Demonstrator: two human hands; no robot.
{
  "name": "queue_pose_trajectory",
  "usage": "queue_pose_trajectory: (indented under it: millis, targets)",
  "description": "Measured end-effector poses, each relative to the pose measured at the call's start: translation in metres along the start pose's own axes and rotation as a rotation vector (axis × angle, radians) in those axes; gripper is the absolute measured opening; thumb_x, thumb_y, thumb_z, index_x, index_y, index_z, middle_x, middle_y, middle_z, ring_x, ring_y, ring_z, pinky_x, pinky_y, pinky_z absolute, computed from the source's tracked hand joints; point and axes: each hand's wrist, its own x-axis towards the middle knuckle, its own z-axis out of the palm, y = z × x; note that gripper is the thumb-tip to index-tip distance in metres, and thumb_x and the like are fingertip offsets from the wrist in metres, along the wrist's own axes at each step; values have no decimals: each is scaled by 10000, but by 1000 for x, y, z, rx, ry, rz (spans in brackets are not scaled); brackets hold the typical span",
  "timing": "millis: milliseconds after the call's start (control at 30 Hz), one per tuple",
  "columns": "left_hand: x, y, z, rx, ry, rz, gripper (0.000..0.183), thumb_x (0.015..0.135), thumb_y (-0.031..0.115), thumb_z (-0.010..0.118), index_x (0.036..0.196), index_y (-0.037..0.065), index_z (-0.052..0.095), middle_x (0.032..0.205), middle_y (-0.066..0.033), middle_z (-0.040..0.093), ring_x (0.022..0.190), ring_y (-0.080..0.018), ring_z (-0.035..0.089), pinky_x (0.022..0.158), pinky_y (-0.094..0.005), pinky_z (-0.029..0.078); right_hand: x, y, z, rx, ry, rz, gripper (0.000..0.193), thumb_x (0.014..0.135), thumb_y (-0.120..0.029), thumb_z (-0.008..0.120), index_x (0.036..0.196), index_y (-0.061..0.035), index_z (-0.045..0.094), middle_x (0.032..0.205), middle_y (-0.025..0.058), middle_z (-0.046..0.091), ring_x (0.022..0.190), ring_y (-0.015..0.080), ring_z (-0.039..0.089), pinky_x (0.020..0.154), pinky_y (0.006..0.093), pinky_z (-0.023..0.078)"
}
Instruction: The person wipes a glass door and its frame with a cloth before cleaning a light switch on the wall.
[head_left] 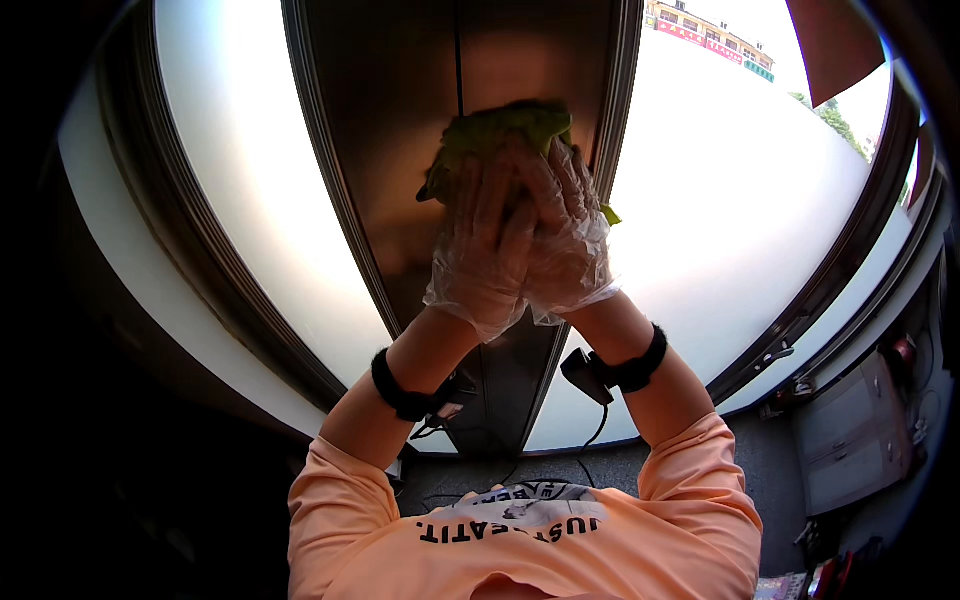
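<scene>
Stretched out in front of me, my left hand [480,245] and my right hand [567,235] are side by side in clear plastic gloves. Both hold a bunched green cloth [505,122] against a dark brown, shiny panel [385,130]. The fingers point upward and lie long over the cloth, close together, with the two hands touching at the thumbs. Cloth edges stick out above the fingertips and past the right hand; the part under the palms is hidden.
Bright panes, the left pane [235,130] and right pane [740,220], flank the panel in dark frames. Black wristbands [398,388] carry small devices with a hanging cable [600,435]. A grey cabinet [850,440] stands at the lower right.
</scene>
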Motion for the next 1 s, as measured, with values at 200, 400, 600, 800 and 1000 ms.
queue_pose_trajectory:
  millis: [200,400,600,800,1000]
  targets:
    - [5,2,4,-8,19,66,863,621,87,800,1365,138,365,1518,-188,233,1332,-492,319,1083,-553,349,-5,-1,0,36,29,78,487,810,-144,652,1268,-41,523,1479,169,366,1315,446,397,1065,609,329]
    - [-2,9,5,86,145,68,513,797,149,664,1281,131,495,1479,-131,371,1346,-372,381,1071,-503,397,-13,1,3,136,3,130,690,822,-179,682,1407,-3,362,1505,188,309,1325,451,375,1091,571,320]
    - [6,3,9,139,204,143,380,865,188,604,1236,132,544,1464,-125,394,1350,-361,386,1089,-469,380,-9,8,3,56,23,35,883,802,-212,760,1495,-43,239,1505,176,300,1364,353,343,1125,415,328]
    - [5,-6,16,137,202,189,505,822,278,668,1273,98,530,1431,-159,408,1351,-365,367,1107,-468,350,-11,9,-3,15,78,-10,780,797,-201,742,1439,-37,331,1473,171,350,1340,373,372,1110,450,335]
    - [9,-15,1,168,149,209,837,667,110,802,1386,36,380,1451,-223,369,1346,-431,357,1080,-467,395,3,8,10,1,183,-78,682,792,-190,725,1383,-32,423,1441,166,400,1317,393,400,1095,485,342]
